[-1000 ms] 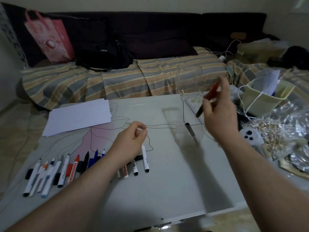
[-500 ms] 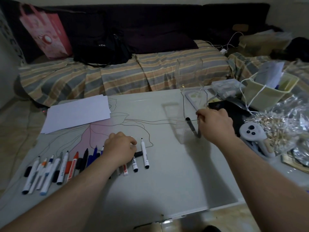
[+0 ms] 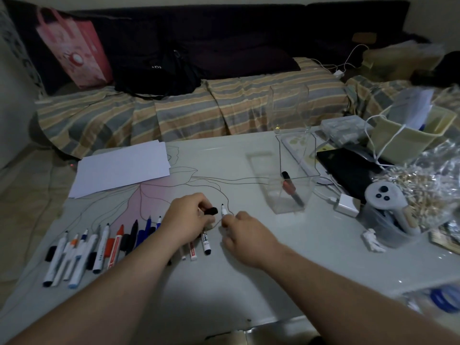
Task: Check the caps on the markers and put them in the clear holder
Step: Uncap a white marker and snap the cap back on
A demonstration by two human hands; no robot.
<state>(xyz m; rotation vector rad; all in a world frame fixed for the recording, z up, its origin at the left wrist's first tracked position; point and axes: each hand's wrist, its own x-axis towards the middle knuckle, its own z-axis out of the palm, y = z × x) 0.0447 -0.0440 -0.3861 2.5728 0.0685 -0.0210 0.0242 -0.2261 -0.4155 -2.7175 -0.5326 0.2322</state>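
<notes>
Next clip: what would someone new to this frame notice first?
Two bare forearms meet mid-table: the left hand pinches a black marker cap, and the right hand grips an uncapped white marker, tip pointing away. Behind them to the right, a clear plastic holder contains one red-and-black marker, leaning. A row of assorted markers lies along the table's near-left side.

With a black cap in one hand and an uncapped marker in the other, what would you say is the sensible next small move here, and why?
Probably bring the black cap in the left hand onto the bare tip of the marker that the right hand pinches, and press it on. The tip is exposed and the two sit close together, while the clear holder already holds a red marker.
</notes>
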